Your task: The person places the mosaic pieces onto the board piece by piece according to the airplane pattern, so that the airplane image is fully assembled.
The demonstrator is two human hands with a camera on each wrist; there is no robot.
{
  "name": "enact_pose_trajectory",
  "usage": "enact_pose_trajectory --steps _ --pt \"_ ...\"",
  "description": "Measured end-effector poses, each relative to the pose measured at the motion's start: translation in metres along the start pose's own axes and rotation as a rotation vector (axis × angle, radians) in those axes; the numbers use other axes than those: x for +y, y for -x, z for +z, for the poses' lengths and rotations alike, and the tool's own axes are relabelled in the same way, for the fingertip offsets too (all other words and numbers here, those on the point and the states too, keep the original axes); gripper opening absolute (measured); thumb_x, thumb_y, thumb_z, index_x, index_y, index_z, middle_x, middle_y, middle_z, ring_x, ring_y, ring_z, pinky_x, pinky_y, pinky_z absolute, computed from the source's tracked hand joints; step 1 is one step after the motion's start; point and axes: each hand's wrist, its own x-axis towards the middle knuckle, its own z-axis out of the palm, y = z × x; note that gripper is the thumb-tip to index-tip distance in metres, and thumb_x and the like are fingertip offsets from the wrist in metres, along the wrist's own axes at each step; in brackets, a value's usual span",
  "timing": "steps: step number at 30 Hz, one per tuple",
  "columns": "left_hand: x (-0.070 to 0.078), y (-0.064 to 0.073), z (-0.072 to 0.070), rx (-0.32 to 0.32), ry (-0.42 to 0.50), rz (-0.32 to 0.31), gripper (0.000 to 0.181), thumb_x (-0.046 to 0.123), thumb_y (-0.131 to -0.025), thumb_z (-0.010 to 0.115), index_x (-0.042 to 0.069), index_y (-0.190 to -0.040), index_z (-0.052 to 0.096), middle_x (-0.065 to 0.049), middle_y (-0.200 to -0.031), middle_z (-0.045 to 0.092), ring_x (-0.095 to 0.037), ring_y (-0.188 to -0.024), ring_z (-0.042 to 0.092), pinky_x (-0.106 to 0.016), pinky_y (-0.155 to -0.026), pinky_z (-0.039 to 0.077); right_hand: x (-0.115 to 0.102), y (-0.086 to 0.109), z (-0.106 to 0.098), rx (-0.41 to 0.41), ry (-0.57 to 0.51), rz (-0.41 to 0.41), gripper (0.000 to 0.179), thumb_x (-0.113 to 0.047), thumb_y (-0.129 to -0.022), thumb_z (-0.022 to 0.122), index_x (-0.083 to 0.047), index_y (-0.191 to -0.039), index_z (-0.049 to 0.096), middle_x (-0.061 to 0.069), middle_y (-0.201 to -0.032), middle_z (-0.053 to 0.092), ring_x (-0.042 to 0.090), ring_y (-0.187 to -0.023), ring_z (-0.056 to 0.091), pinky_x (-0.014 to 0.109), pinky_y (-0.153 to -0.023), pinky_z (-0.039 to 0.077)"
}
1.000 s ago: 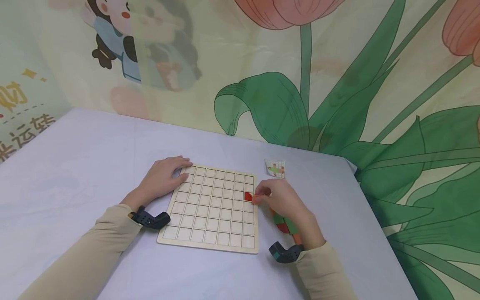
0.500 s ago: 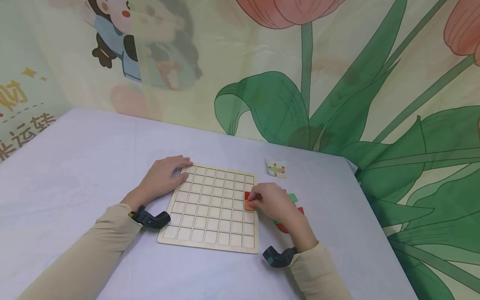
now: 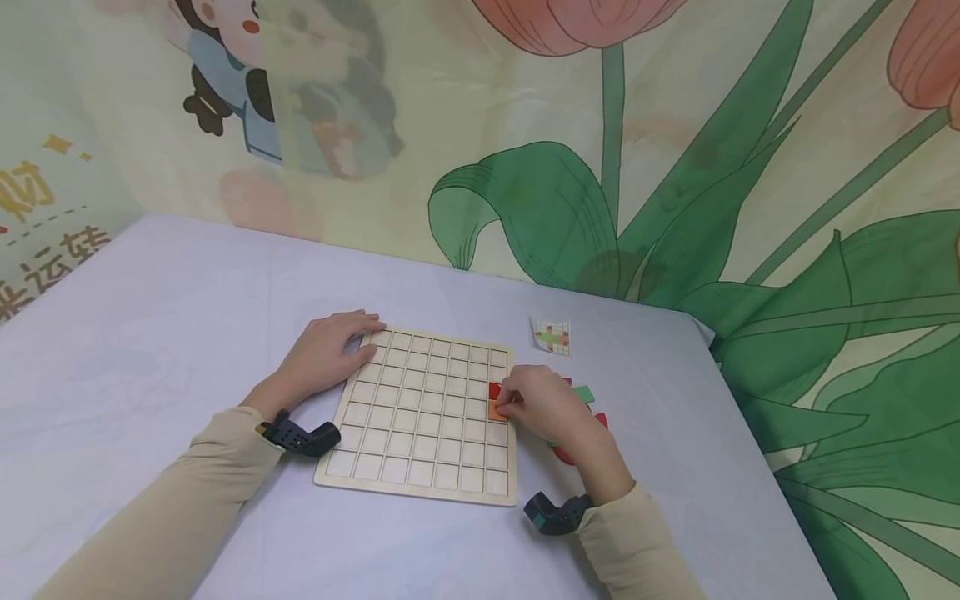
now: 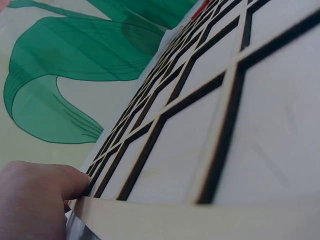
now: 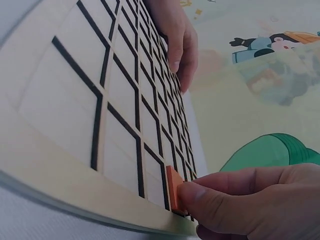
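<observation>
A pale wooden grid board (image 3: 427, 429) lies on the table, divided into square cells. My left hand (image 3: 322, 354) rests at its upper left edge; the thumb (image 4: 75, 182) touches the frame in the left wrist view. At the right edge, my right hand (image 3: 543, 400) pinches an orange square tile (image 3: 495, 412) between thumb and finger, over a cell in the rightmost column. In the right wrist view the orange tile (image 5: 175, 189) stands slightly proud of the grid. Just above it, a red piece (image 3: 494, 389) sits in its own cell, partly hidden by the fingers.
Green and red pieces, among them a green one (image 3: 583, 394), lie on the table to the right, partly covered by my right hand and forearm. A small printed card (image 3: 552, 337) with a grid pattern lies behind them. A printed cloth backdrop (image 3: 465, 208) hangs behind the table.
My right hand has brought the orange tile left and slightly down from the board's right edge onto the cell below the red piece. My left hand has stayed in place.
</observation>
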Motion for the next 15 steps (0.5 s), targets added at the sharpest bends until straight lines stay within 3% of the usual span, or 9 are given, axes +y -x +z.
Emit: enact_pose_trajectory --steps 4,8,12,15 --pt "0.0 0.0 0.0 -0.003 -0.005 0.0 0.042 0.026 -0.091 0.056 0.01 -0.13 0.057 -0.012 -0.141 0.051 -0.033 -0.135 0.04 -0.057 -0.109 0.029 0.005 0.001 -0.006 -0.003 -0.009 0.033 0.009 -0.015 -0.078 0.078 -0.02 -0.074 0.071 -0.011 -0.073 0.06 0.007 -0.065 0.051 0.02 -0.057 0.045" --pt "-0.001 -0.001 0.001 -0.006 -0.01 0.001 0.043 0.026 -0.091 0.055 0.01 -0.131 0.057 -0.012 -0.141 0.051 -0.033 -0.135 0.04 -0.057 -0.109 0.028 0.022 0.004 -0.017 -0.008 -0.032 0.16 0.004 -0.017 -0.081 0.075 -0.018 -0.083 0.072 -0.006 -0.079 0.065 0.011 -0.07 0.055 0.023 -0.061 0.05" --pt "-0.001 0.0 0.001 0.001 -0.007 0.008 0.043 0.026 -0.091 0.056 0.01 -0.13 0.057 -0.012 -0.141 0.051 -0.033 -0.135 0.041 -0.056 -0.109 0.029 0.043 0.01 -0.028 -0.032 -0.037 0.291 0.011 -0.02 -0.084 0.072 -0.017 -0.096 0.072 0.0 -0.091 0.068 0.017 -0.084 0.058 0.029 -0.071 0.055" --pt "-0.001 0.0 0.0 0.004 -0.004 0.008 0.043 0.026 -0.091 0.056 0.01 -0.13 0.057 -0.012 -0.141 0.051 -0.033 -0.135 0.041 -0.056 -0.109 0.029 0.054 0.013 -0.032 -0.077 -0.058 0.334 0.019 -0.02 -0.084 0.073 -0.016 -0.102 0.071 0.002 -0.097 0.068 0.019 -0.088 0.058 0.03 -0.072 0.055"
